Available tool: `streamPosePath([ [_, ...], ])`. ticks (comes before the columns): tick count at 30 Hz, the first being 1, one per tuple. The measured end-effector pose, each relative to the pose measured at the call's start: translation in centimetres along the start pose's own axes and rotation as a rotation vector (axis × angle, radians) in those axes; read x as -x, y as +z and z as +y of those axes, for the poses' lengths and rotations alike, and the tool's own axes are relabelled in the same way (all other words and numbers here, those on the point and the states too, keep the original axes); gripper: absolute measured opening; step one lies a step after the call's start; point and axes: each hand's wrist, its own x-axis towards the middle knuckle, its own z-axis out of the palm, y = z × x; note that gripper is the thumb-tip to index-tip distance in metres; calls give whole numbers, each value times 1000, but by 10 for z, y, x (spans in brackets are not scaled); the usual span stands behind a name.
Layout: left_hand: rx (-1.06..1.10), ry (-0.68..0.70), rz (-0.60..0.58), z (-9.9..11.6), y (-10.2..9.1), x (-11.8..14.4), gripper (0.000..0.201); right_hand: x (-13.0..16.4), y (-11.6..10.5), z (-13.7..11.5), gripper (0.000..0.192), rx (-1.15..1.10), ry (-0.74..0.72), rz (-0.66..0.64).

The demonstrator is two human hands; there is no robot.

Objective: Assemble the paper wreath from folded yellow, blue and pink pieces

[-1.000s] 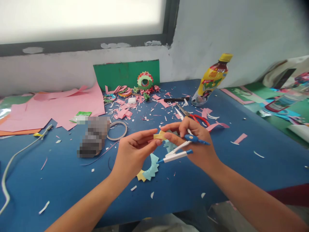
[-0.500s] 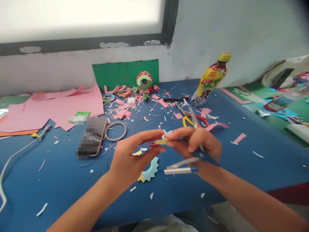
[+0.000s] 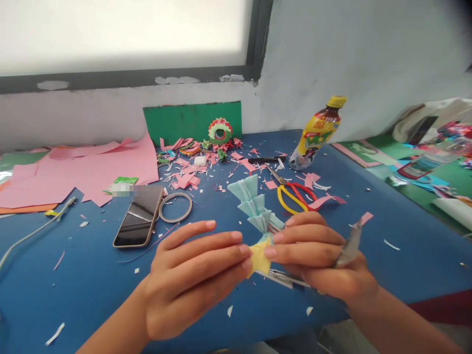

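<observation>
I judge the yellow paper (image 3: 261,259), apparently pinched by left hand (image 3: 195,280) and right hand (image 3: 328,260), light, crushable, best held at folds.

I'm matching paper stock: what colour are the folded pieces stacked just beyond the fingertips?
The folded paper pieces are pale blue, seen best in the head view.

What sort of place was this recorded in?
Probably an indoor papercraft workspace: a blue table bears large pink paper sheets and scissors among scattered paper scraps, with folded yellow paper held above it.
</observation>
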Motion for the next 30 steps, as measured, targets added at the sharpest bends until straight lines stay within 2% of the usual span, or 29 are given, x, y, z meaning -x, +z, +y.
streamPosePath([
  [3, -6, 11, -15, 2, -1, 1, 18, 2, 1, 1, 28, -59, -136, 19],
  [8, 34, -1, -52, -1, -2, 3, 21, 5, 7, 2, 26, -176, -78, 29],
  [12, 75, -22, -72, -5, -1, 2, 30, 8, 15, 5, 27, -283, -41, 84],
  [19, 49, 17, -21, -13, 7, 3, 34, 8, 23, 7, 30, -288, 20, 154],
  [24, 69, -9, 37, -18, 14, 2, 33, 8, 27, 5, 31, -295, 63, 157],
  [26, 142, -141, 68, -19, 19, 0, 28, 9, 28, 6, 29, -350, 156, 131],
  [28, 282, -408, 77, -20, 25, -4, 20, 10, 28, 9, 27, -413, 317, 113],
  [30, 508, -716, 65, -22, 30, -7, 13, 9, 27, 17, 25, -439, 498, 121],
])
